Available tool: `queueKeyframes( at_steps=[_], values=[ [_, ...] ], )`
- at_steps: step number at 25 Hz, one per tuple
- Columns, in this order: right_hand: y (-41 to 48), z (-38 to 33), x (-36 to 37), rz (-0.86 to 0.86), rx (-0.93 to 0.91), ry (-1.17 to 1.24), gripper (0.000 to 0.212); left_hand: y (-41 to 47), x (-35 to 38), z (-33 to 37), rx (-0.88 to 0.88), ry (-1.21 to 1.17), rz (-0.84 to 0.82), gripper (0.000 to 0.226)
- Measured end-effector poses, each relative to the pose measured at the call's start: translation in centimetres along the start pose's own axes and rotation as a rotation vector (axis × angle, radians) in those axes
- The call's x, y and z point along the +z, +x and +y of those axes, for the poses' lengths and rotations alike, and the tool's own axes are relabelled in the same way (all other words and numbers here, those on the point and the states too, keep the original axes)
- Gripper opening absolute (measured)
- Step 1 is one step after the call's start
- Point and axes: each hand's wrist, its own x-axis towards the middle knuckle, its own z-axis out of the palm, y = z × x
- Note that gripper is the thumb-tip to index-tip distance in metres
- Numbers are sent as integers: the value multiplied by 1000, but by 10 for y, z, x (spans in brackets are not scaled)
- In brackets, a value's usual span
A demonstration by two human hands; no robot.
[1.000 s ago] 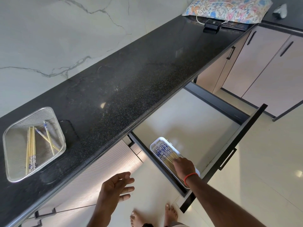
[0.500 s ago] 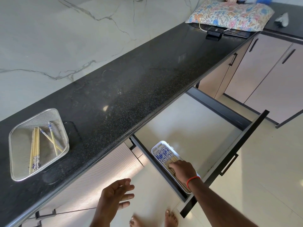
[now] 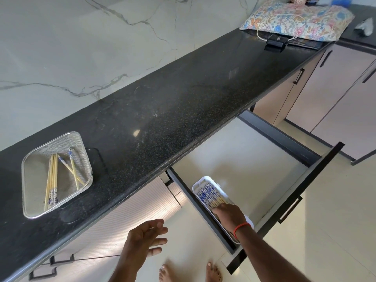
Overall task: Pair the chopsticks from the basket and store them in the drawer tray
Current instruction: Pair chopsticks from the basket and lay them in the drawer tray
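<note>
A wire-mesh basket (image 3: 30, 192) sits at the left of the black counter and holds several bamboo chopsticks (image 3: 53, 180) with blue-patterned ends. In the open drawer (image 3: 264, 169) a white tray (image 3: 200, 183) lies against the left wall, filled with a row of stored chopsticks (image 3: 207, 193). My right hand (image 3: 231, 215) rests palm down on the near half of that row, fingers flat on the sticks, an orange band on the wrist. My left hand (image 3: 146, 238) hangs in the air below the counter edge, fingers apart and holding nothing.
The black granite counter (image 3: 183, 102) runs to the far right, where a floral cushion (image 3: 299, 19), a black charger block (image 3: 275, 42) and a white cable lie. The drawer front (image 3: 295, 202) juts into the floor space. My bare feet (image 3: 189, 271) stand below.
My right hand has slid a little toward me along the tray's chopsticks. The left hand stays open in nearly the same place. The view has shifted slightly.
</note>
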Motion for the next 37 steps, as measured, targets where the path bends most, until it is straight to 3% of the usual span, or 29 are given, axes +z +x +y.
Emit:
queueKeyframes(
  at_steps=[8,12,16,28,32,37],
  values=[
    [0,-5,-2,6,96,33,35,12,-17,17,31,-61,-13,22],
    [4,-26,-26,60,146,33,19,19,-49,39,94,-71,0,22],
    [35,-78,-75,150,79,255,13,30,-101,65,215,-117,55,23],
    [131,-304,-196,435,-417,607,13,73,-249,112,354,-378,118,45],
    [151,-381,-186,325,-478,665,6,84,-295,114,338,-563,247,34],
    [191,-449,-153,205,-425,368,30,93,-352,106,326,-626,339,28]
  ],
)
